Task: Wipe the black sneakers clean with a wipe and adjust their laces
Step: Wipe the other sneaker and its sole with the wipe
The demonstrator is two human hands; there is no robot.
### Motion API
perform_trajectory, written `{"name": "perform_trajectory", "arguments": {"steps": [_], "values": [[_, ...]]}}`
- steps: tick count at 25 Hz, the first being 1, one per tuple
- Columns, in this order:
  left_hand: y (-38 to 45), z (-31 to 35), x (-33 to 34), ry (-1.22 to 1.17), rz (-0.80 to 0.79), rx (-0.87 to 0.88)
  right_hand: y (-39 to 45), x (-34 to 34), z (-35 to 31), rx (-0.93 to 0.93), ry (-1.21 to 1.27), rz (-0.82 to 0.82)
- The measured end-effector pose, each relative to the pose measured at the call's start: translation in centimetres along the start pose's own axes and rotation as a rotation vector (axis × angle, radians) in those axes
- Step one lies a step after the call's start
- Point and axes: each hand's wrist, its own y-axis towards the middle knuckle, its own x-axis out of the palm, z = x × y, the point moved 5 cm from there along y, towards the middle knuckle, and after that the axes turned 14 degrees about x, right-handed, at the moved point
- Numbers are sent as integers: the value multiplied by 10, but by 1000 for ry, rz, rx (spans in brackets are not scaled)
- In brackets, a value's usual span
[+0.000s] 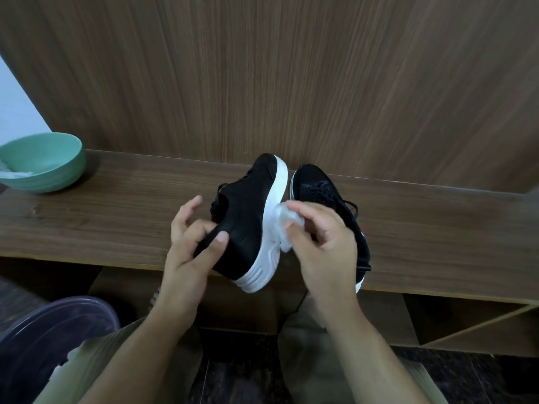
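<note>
One black sneaker (248,211) with a thick white sole is tipped on its side over the front of a wooden shelf (116,217). My left hand (192,243) grips its heel collar, thumb on the black fabric. My right hand (318,240) pinches a crumpled white wipe (281,221) against the white sole. The second black sneaker (320,191) lies flat on the shelf just to the right, partly hidden behind my right hand, with its black laces loose and trailing off the edge.
A green bowl (49,167) holding white wipes stands at the shelf's left end. A wooden panel (291,77) rises behind the shelf. A dark purple plastic stool (55,328) sits at lower left. My knees are below the shelf edge.
</note>
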Motion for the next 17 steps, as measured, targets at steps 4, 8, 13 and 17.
{"name": "perform_trajectory", "arguments": {"steps": [4, 8, 13, 17], "values": [[-13, -10, -9, -33, 9, -105, -33, 37, -6, -375, -330, -97], [-8, -14, -13, 82, -24, -106, -19, 66, -1, -519, -568, -105], [-8, -19, -15, 97, 22, -150, 32, 50, 15, -240, -538, 110], [-3, -17, -27, 99, 200, -203, -33, 74, 6, -440, -679, -108]]}}
